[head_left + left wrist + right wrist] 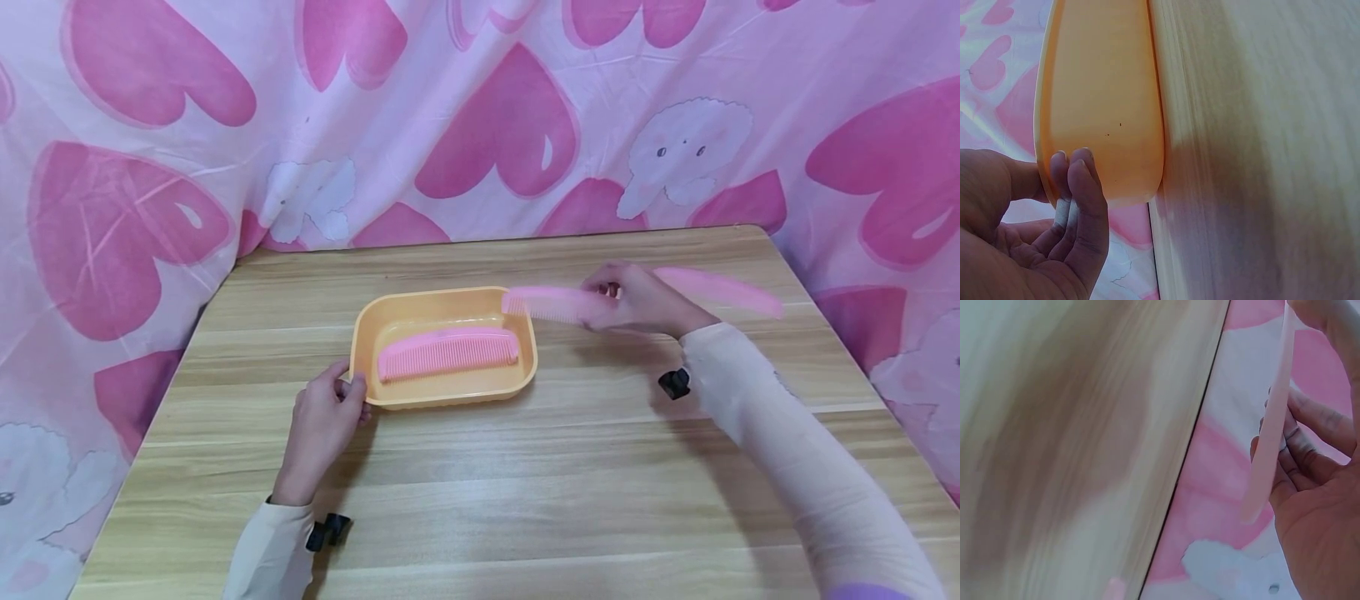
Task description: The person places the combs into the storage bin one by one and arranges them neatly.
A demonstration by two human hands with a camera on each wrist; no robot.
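A pink comb lies teeth toward me inside the orange plastic tray. At the tray's near left corner, my left hand pinches the rim; the left wrist view shows the thumb and fingers of that hand on either side of the wall. My right hand holds a second pink comb by one end. Its other end reaches over the tray's far right corner, slightly blurred. In the right wrist view this comb lies between thumb and fingers. Another pink comb rests behind my right wrist.
Everything stands on a wood-grain table. A pink heart-print cloth hangs behind and along both sides of it. Black clips sit beside the sleeves at both wrists.
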